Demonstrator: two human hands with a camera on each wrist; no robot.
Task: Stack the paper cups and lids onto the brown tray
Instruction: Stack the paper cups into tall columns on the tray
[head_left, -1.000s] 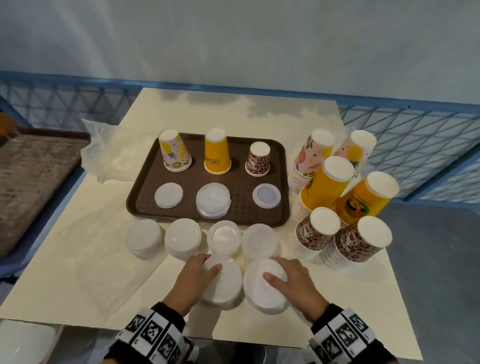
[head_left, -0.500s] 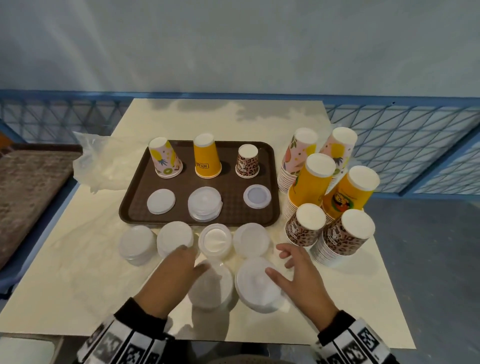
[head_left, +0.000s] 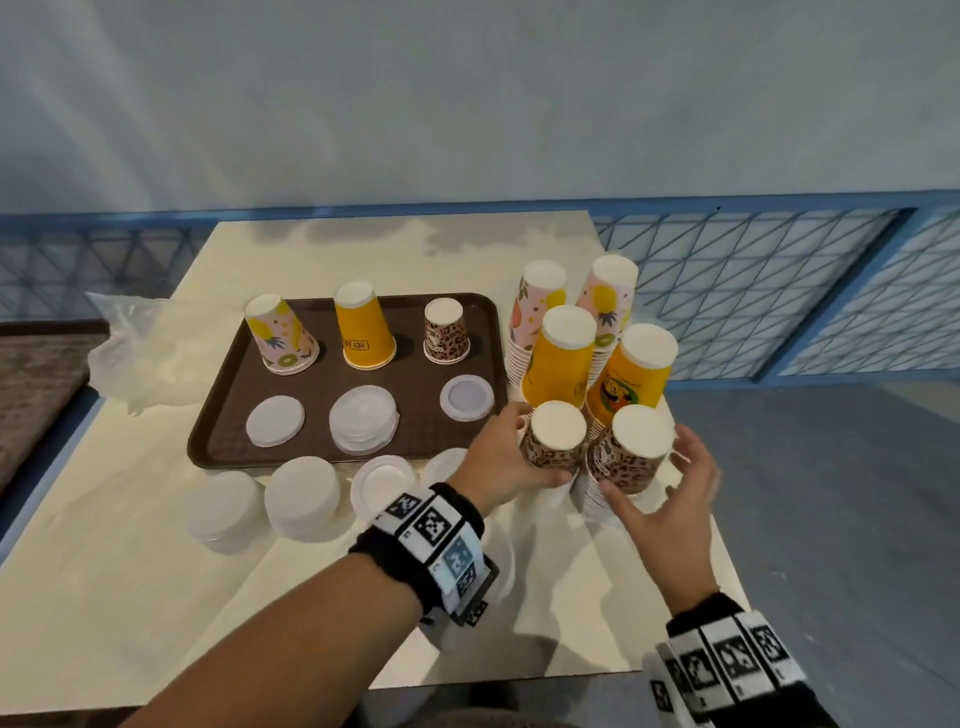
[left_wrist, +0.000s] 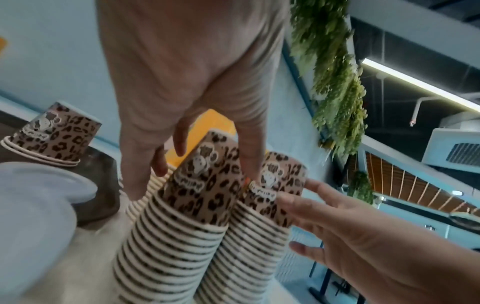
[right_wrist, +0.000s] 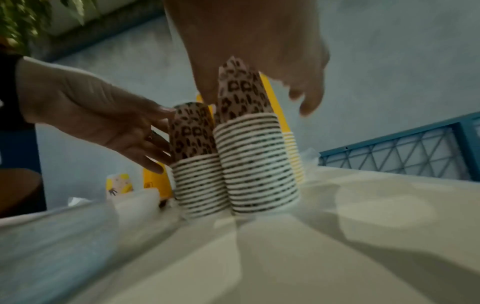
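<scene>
The brown tray (head_left: 228, 415) holds three upturned cups, pink (head_left: 283, 338), yellow (head_left: 363, 330) and leopard-print (head_left: 445, 332), with white lids (head_left: 275, 421) in front of them. Two leopard-print cup stacks stand right of the tray. My left hand (head_left: 540, 449) holds the top cup of the left stack (head_left: 556, 441), thumb in front and fingers behind; the left wrist view shows that cup (left_wrist: 205, 185) between thumb and fingers. My right hand (head_left: 647, 462) is spread open around the right stack (head_left: 636, 452), fingertips (left_wrist: 291, 199) touching its side.
Yellow stacks (head_left: 563, 358) and pink stacks (head_left: 537, 301) crowd close behind the leopard ones. White lid stacks (head_left: 304, 493) line the table before the tray. A clear plastic bag (head_left: 135, 353) lies left of the tray. The table's right edge (head_left: 719, 545) runs just past my right hand.
Both hands left the lid stacks near the front edge and moved right and forward to the leopard-print cup stacks. The left now holds the left stack's top cup.
</scene>
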